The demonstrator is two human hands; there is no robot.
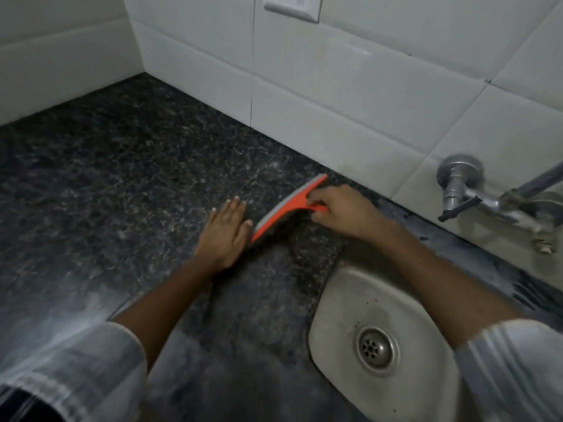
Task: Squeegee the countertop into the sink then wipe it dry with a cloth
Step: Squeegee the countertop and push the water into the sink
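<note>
An orange squeegee point(288, 205) with a grey blade lies slanted on the dark speckled countertop point(122, 184), close to the tiled back wall. My right hand point(344, 213) is closed around its orange handle. My left hand point(224, 233) rests flat on the countertop, fingers spread, just left of the blade's near end and touching or nearly touching it. The steel sink point(335, 303) with its round drain point(376, 348) sits to the right, below my right forearm. No cloth is in view.
A metal tap point(475, 193) juts from the white tiled wall point(335, 95) above the sink. A wall socket point(292, 7) is mounted high on the tiles. A second tiled wall closes the counter's far-left corner.
</note>
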